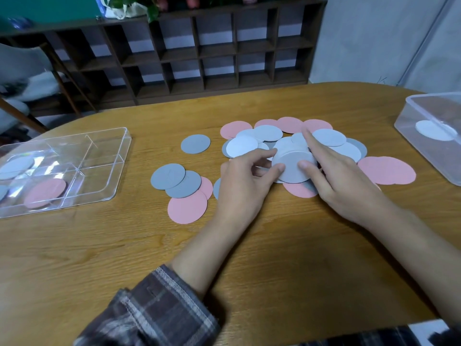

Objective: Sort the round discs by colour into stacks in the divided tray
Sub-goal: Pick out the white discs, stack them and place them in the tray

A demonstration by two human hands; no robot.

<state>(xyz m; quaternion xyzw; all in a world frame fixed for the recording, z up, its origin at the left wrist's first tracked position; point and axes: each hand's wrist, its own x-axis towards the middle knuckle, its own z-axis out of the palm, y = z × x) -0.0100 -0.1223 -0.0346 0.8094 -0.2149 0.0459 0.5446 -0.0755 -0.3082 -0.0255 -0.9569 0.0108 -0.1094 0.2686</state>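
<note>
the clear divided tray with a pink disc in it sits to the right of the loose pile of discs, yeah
No: the clear plastic divided tray holding the round pink disc sits to the left of the loose pile of discs, as the head view shows.

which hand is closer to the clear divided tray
Left. The left hand grips the white disc stack on the side facing the divided tray; the right hand grips its far side, farther away.
</note>
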